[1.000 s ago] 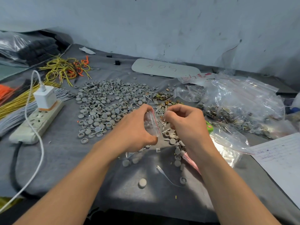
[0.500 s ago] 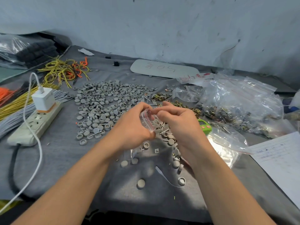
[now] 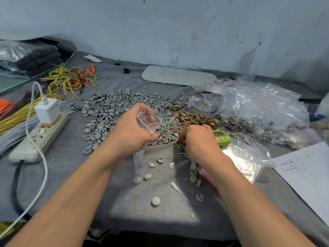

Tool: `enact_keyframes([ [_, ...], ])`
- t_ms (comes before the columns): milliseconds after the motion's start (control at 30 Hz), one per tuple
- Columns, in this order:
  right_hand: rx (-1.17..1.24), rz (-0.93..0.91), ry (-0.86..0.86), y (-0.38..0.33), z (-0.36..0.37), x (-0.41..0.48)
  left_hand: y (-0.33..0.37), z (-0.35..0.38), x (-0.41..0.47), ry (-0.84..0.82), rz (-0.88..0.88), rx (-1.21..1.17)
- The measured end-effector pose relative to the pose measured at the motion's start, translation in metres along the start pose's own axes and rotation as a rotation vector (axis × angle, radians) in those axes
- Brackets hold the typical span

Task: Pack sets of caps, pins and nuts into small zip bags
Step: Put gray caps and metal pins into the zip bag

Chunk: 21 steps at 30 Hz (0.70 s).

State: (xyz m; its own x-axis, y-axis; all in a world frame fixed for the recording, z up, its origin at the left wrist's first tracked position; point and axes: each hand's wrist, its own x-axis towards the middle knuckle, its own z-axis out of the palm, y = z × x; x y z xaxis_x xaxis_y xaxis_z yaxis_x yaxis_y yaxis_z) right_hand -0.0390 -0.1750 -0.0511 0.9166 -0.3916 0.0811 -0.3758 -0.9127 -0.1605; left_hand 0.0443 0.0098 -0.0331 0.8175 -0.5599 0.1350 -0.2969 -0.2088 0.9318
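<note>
A left hand (image 3: 134,134) pinches a small zip bag (image 3: 150,119) open above the pins (image 3: 168,128); the right hand (image 3: 199,139) curls among grey caps (image 3: 181,146), its catch hidden. The limp mouth could close, scattering parts.

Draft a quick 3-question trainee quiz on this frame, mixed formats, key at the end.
1. True or false: the left hand holds a small zip bag.
2. The right hand is: A) raised above the bag; B) down at the table, beside the green timer; C) gripping scissors.
3. Fill in: the white charger is plugged into the ____.
Key: 1 true; 2 B; 3 power strip.
</note>
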Motion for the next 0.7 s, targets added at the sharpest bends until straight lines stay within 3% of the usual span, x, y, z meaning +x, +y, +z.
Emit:
enact_keyframes([
  [167,-0.013,-0.004,0.000,0.008,0.001,0.002,0.005,0.002,-0.002,0.012,-0.005,0.037],
  [333,0.261,0.052,0.186,0.009,-0.007,-0.003,0.007,0.004,-0.004,0.006,-0.005,0.090],
  [533,-0.028,0.064,0.050,0.015,-0.005,-0.007,0.008,0.006,-0.003,0.003,0.004,0.162],
  [700,-0.113,-0.001,0.008,0.014,0.000,-0.005,0.010,0.009,-0.004,-0.020,0.005,0.200],
])
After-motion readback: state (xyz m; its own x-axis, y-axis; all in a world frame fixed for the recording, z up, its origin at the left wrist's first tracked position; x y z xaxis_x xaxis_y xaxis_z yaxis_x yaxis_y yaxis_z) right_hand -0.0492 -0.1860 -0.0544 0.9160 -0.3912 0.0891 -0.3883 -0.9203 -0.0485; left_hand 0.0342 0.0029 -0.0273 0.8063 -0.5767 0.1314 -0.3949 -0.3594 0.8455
